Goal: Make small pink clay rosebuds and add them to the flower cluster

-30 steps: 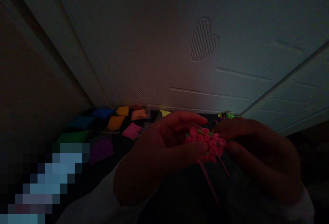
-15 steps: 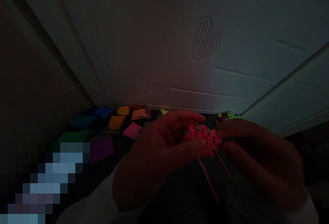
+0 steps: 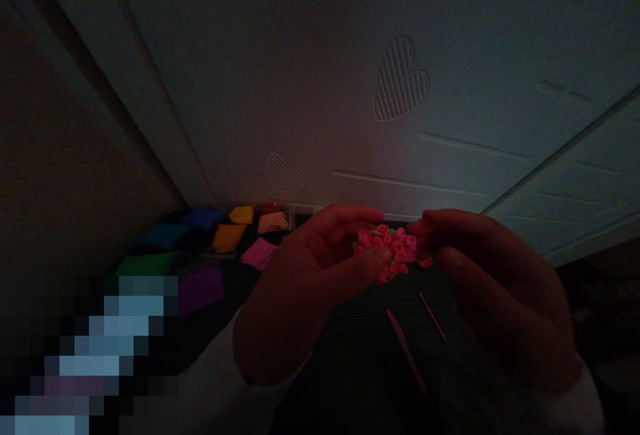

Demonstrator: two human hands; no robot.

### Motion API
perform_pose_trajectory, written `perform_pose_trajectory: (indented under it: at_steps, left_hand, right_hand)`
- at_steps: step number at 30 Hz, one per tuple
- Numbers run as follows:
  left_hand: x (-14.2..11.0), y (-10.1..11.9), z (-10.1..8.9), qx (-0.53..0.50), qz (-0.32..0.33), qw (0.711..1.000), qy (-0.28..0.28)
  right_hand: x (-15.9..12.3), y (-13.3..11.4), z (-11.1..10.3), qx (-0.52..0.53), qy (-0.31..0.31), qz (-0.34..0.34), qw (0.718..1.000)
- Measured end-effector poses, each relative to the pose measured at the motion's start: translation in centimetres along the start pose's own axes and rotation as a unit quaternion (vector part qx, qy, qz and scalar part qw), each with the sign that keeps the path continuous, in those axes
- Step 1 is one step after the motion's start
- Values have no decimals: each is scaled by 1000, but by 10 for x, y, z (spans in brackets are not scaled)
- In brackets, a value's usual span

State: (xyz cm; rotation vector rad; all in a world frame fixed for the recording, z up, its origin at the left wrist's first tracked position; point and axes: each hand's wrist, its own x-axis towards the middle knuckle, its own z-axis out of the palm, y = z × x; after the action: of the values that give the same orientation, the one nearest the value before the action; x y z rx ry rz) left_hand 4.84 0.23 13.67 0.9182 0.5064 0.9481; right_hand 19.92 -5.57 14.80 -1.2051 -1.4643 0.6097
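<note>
In the dim head view, my left hand is closed round a small cluster of pink clay-like roses with bits of green leaf among them. Its thumb presses on the near side of the cluster. My right hand is just to the right, thumb and forefinger apart, with nothing visible between them. Some of its further fingertips lie close to the cluster's right edge; whether they touch is too dark to tell. Below lie a wider pink modelling tool and a thin pink stick on the dark table.
Coloured packets lie at the left: blue, green, purple, orange and pink. A pale panel with embossed hearts rises behind the table. A blurred blue patch covers the lower left.
My right thumb and forefinger have come away from the roses and spread apart. My left hand has shifted the cluster slightly left and upward, showing both pink tools more fully.
</note>
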Motion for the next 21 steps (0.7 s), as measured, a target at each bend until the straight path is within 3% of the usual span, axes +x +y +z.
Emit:
perform_pose_trajectory:
  at_steps: [5,8,12,17,21]
  left_hand:
    - [19,-13,-10,-125,-15,992,22]
    - [30,-22,-16,-182,-6,981,65]
    - [37,-28,-19,-249,-35,961,115]
    - [36,-30,-20,-311,-31,945,94]
    - [33,-30,-19,-297,-12,952,80]
  right_hand:
    - [14,20,6,68,2,36,997]
    - [25,37,10,94,-1,51,994]
    - [35,55,19,211,-28,92,973]
    - [40,61,24,306,-24,156,939]
    - [41,59,23,336,-44,156,928]
